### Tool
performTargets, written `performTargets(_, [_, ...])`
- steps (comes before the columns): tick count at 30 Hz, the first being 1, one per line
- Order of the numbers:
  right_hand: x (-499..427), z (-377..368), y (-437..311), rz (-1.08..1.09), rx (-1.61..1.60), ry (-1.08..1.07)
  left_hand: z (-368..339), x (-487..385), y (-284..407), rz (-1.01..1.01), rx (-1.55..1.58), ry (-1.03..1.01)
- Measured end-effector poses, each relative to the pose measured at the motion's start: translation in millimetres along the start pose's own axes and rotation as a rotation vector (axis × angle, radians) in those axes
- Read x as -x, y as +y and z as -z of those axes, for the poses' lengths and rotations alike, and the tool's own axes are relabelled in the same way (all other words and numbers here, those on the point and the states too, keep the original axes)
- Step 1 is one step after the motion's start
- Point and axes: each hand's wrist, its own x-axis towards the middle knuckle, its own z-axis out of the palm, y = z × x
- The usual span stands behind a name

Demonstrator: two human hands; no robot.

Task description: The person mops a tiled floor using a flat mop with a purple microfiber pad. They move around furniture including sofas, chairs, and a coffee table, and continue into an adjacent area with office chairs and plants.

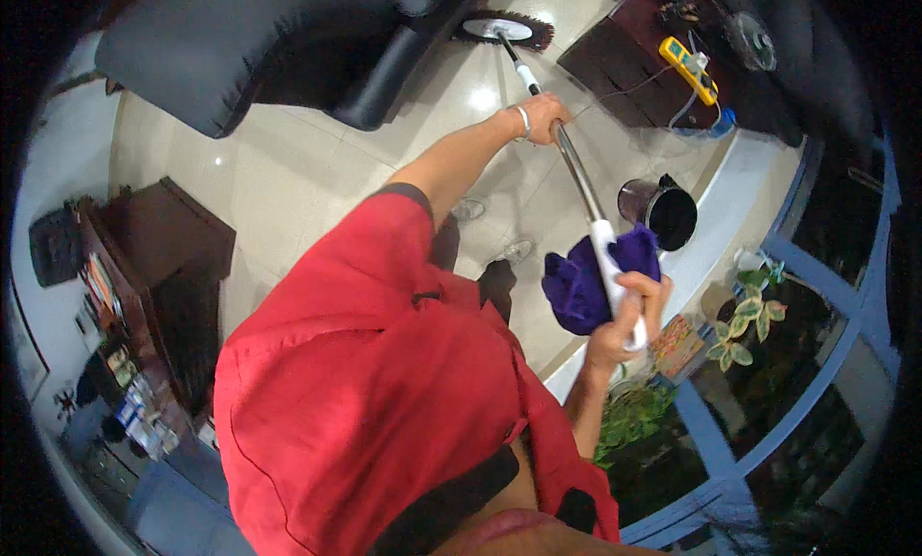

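Note:
My left hand (542,118), with a silver-coloured bracelet at the wrist, is closed around the metal pole (576,168) of a mop. At the far end, the mop's white oval plate (497,29) with a dark, shaggy fringe lies on the tiled floor between a black sofa and a dark wooden cabinet. Nearer to me, my right hand (628,315) grips the white upper handle (611,264). A bunched purple cloth (580,289) hangs behind that handle, against my right hand; whether the fingers also hold it cannot be told.
A black sofa (187,45) stands ahead on the left, a dark cabinet (612,73) with a yellow power strip (688,70) ahead on the right. A black bin (671,217) stands by a white ledge (727,203) with potted plants (749,315). A wooden desk (173,232) is at left.

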Motion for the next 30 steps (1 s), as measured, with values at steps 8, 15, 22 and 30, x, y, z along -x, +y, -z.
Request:
performTargets(8, [-2.0,79.1,29.9,-0.095,-0.046,-0.275,-65.7,58.5,46.4,0.155,-0.098,0.153])
performTargets(15, [-29.4,192.4,32.9,-0.071,-0.046,-0.519,-134.3,109.3,175.4,0.316,0.057,0.290])
performTargets(22, [-41.4,202.9,57.1,-0.047,-0.261,-0.707,-154.8,175.9,238.6,0.646,0.085,-0.149])
performTargets(30, [-63.9,206.7,50.1,0.185,-0.277,-0.648,-116.2,115.5,213.7,0.470,-0.012,0.367])
